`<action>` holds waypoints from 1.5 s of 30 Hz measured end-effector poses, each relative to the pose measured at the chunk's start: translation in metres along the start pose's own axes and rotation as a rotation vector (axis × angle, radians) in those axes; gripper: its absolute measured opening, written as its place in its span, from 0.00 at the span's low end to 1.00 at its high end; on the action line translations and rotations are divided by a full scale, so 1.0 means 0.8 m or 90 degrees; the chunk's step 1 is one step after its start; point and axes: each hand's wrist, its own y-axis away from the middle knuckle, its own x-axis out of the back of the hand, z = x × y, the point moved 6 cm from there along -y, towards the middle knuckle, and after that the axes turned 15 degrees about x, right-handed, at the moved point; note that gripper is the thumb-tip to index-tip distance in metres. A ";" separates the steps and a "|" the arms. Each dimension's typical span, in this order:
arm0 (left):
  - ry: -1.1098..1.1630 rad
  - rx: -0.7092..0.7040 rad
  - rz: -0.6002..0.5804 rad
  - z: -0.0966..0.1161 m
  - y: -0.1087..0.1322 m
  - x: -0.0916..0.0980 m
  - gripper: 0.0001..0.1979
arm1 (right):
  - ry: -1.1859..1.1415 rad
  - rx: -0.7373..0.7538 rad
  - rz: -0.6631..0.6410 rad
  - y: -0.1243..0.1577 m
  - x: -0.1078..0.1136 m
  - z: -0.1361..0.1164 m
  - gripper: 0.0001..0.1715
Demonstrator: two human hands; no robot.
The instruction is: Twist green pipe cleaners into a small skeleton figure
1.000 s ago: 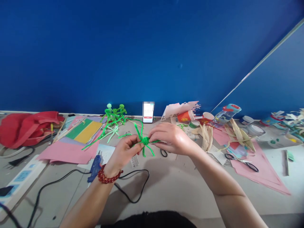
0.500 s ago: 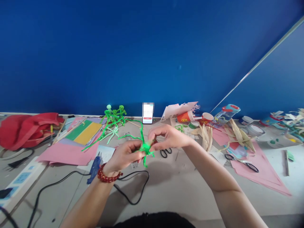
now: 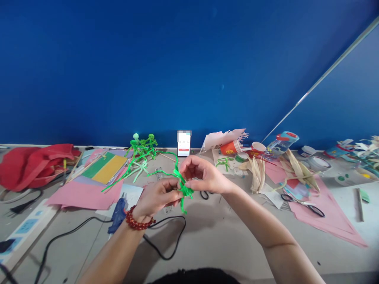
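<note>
Green pipe-cleaner figure (image 3: pixel 186 191) pinched between two hands over the tabletop (image 3: pixel 225 236)

Both hands meet in mid-air just above the middle of the tabletop. The left hand (image 3: pixel 156 196), with a red bead bracelet (image 3: pixel 137 221) at the wrist, has its fingers closed on the knotted centre of the figure from below. The right hand (image 3: pixel 204 176) comes in from the other side, thumb and fingertips pressed together on the same knot, palm partly turned up. Thin green strands spring out of the knot: one hangs down below the hands, others arc up and away to the left.

Under the left wrist lies a blue glue gun (image 3: pixel 117 210), and its black cord (image 3: pixel 170 252) loops across the bare surface. Small black scissors (image 3: pixel 204 194) sit just behind the right hand. Further back a phone (image 3: pixel 184 143) leans upright against the blue wall, with finished green figures (image 3: pixel 142 144) standing to its left. Pink paper (image 3: pixel 85 195) and a red bag (image 3: pixel 32 163) fill the left side, and a second pair of scissors (image 3: pixel 303 202) rests on pink sheets to the right
</note>
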 end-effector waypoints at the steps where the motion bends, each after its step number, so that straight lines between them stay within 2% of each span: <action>1: 0.007 -0.003 -0.004 -0.001 0.000 0.000 0.10 | -0.030 0.011 0.021 0.000 0.000 0.001 0.17; 8: 0.025 -0.062 0.004 0.007 0.001 0.000 0.06 | -0.093 0.026 0.162 0.006 0.004 0.017 0.19; 13: -0.125 -0.151 0.055 0.019 0.008 -0.003 0.05 | -0.108 -0.025 0.158 0.015 -0.004 0.019 0.35; 14: -0.160 -0.175 0.068 0.022 0.011 -0.003 0.05 | -0.105 -0.025 0.160 0.017 -0.004 0.018 0.36; 15: -0.193 -0.197 0.082 0.025 0.013 -0.004 0.06 | -0.102 -0.026 0.160 0.019 -0.004 0.018 0.35; 18: -0.269 -0.239 0.104 0.030 0.017 -0.007 0.06 | -0.104 -0.037 0.160 0.024 -0.005 0.019 0.21; 20: -0.292 -0.249 0.106 0.031 0.018 -0.009 0.06 | -0.115 -0.047 0.166 0.025 -0.005 0.021 0.15; 25: -0.334 -0.290 0.138 0.036 0.022 -0.012 0.07 | -0.132 -0.090 0.172 0.024 -0.006 0.023 0.15; 33: -0.349 -0.444 0.149 0.054 0.036 -0.022 0.07 | -0.167 -0.164 0.194 0.031 -0.007 0.026 0.15; 35: -0.338 -0.445 0.165 0.054 0.036 -0.021 0.06 | -0.200 -0.196 0.201 0.036 -0.009 0.032 0.15; 38: -0.311 -0.399 0.199 0.046 0.032 -0.013 0.06 | -0.217 -0.206 0.223 0.042 -0.010 0.039 0.15; 45: -0.118 -0.341 0.272 0.024 0.024 0.006 0.04 | -0.103 -0.073 0.294 0.048 -0.008 0.032 0.15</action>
